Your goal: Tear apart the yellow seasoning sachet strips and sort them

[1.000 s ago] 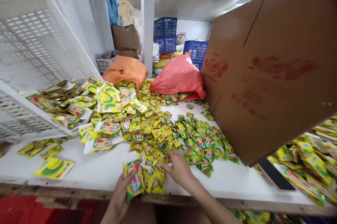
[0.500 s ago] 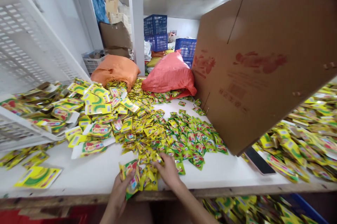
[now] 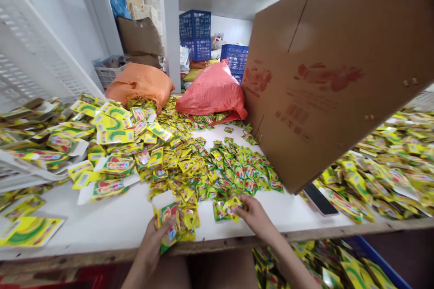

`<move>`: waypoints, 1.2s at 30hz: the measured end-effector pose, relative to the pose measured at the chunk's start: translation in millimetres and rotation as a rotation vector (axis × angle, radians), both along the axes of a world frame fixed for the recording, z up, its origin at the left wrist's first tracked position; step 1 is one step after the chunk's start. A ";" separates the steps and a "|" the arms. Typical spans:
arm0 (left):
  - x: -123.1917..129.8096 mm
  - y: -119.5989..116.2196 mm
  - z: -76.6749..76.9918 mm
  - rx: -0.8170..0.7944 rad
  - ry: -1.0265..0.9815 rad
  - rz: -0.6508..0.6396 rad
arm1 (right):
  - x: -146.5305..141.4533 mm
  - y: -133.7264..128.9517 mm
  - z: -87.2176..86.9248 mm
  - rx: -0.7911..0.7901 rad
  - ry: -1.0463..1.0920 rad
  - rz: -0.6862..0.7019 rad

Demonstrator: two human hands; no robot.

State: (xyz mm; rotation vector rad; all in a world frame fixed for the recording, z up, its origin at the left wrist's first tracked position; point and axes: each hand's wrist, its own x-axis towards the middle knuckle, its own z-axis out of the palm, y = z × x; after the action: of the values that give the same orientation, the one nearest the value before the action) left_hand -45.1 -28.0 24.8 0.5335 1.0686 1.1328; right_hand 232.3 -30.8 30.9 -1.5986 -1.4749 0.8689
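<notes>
My left hand (image 3: 156, 237) is closed around a small yellow-green printed carton (image 3: 168, 221) with its white flap standing up, held at the table's front edge. Pinched in my right hand (image 3: 253, 216) is a small yellow sachet (image 3: 233, 204), just over a green sachet (image 3: 220, 211) on the white tabletop. Between the hands, several yellow sachets (image 3: 190, 223) lie beside the carton. Beyond them spreads a heap of yellow sachets (image 3: 185, 164), with green-faced sachets (image 3: 249, 171) to its right. Cartons with open flaps (image 3: 115, 164) are piled to the left.
A large cardboard box (image 3: 325, 112) leans at the right, with a phone (image 3: 322, 199) by its lower corner. Filled cartons (image 3: 379, 185) are heaped behind it. An orange sack (image 3: 140, 83) and a red sack (image 3: 213, 92) stand at the back. A white crate (image 3: 37, 54) tilts at the left.
My right hand has moved right, away from the yellow sachets near the carton, and now has a yellow sachet over the green ones. The left hand still grips the carton. The view has shifted slightly.
</notes>
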 end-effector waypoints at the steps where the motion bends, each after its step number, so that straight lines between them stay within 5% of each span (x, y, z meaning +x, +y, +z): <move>1: 3.3 -0.7 0.2 0.009 0.009 -0.017 | -4.2 1.6 -4.1 0.001 -0.038 -0.009; 6: 12.8 -5.5 -3.1 0.047 0.058 -0.059 | -25.7 7.7 -17.5 -0.055 -0.053 0.029; 13: 15.0 -7.6 -11.5 0.081 0.096 -0.140 | -33.5 20.6 0.6 0.016 -0.805 0.377; 19: 36.0 -1.2 -15.7 0.222 0.068 -0.281 | -42.2 11.1 -8.4 -0.018 -0.859 0.374; 23: 51.7 6.0 -11.9 0.223 0.071 -0.334 | -38.8 -9.7 -9.1 -0.009 -0.779 0.405; 26: 60.7 7.9 -8.3 0.245 0.074 -0.373 | -35.0 -14.9 0.3 -0.036 -0.512 0.368; 31: 72.7 8.1 -10.5 0.204 0.123 -0.459 | -53.5 0.3 22.6 0.212 -0.042 -0.062; 36: 75.3 10.2 -23.7 0.228 0.120 -0.462 | -79.4 12.0 13.7 0.294 -0.145 -0.041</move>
State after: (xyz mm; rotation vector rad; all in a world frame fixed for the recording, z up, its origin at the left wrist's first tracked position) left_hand 30.2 -17.7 1.1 0.9838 0.8601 0.8217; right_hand 152.9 -18.9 44.6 -1.4890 -1.5822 0.4941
